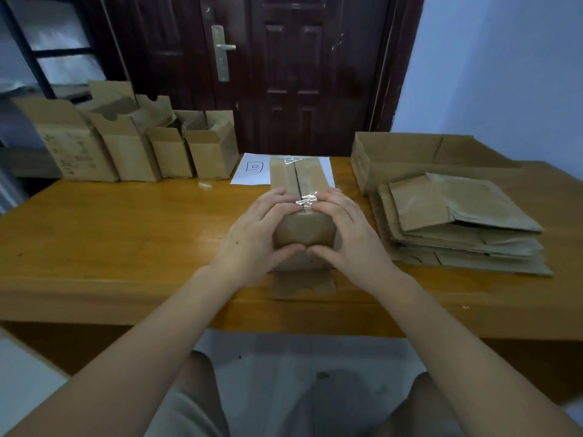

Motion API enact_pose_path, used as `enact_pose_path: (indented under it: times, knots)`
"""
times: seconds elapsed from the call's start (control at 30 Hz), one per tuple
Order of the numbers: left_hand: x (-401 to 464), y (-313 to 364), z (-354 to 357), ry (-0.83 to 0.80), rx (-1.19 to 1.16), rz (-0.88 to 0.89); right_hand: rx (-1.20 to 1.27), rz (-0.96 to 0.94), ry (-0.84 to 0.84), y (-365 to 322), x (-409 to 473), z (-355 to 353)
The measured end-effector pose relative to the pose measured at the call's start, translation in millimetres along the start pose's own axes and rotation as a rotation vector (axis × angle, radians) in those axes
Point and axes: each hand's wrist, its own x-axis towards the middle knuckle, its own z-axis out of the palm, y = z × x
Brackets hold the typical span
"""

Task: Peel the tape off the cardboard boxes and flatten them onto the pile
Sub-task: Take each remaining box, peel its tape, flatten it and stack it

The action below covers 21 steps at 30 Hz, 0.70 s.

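Both hands on one cardboard box [303, 228] lying on the tabletop [126, 234]: left hand [257, 234] and right hand [347, 234] each curl round its near end, thumbs meeting low on the front face, fingertips on top either side of a crumpled strip of clear tape [305, 200]. I read this as the peeling step, tape partly lifted along the seam. Next I'd pinch that loose strip between the fingertips and pull it away, then flatten the box onto the pile [457, 228], right of the right hand.

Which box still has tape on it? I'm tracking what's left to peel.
The box held by both hands, left hand and right hand: crinkled clear tape crosses its top seam. The far-left boxes stand open.
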Motion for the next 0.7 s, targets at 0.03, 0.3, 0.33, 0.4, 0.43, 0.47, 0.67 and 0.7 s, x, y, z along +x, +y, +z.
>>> enact_pose_path:
  times: [0.03,0.3,0.33,0.4,0.43,0.47,0.67,0.7]
  knots:
    - [0.2,0.1,0.0,0.004,0.001,-0.007,-0.007,0.001,-0.012,0.1,-0.3,-0.5]
    - [0.1,0.3,2.0,0.040,-0.017,0.007,0.012,-0.009,0.031,0.7,-0.2,1.0]
    - [0.0,0.5,2.3,0.041,-0.014,0.006,0.020,-0.004,0.040,0.6,-0.1,1.5]
    - [-0.1,1.0,2.8,0.039,-0.011,0.004,0.032,0.003,0.056,0.3,0.2,2.1]
    - [0.1,1.1,3.0,0.038,-0.010,0.003,0.036,0.006,0.060,0.3,0.4,2.3]
    - [0.3,1.1,2.9,0.038,-0.007,0.003,0.039,0.007,0.063,0.5,0.6,2.6]
    - [0.4,1.2,3.4,0.030,0.023,0.007,0.033,-0.006,0.068,2.2,1.6,2.4]
    - [0.4,0.8,3.8,0.029,0.034,0.011,0.030,-0.008,0.068,2.5,1.6,2.6]
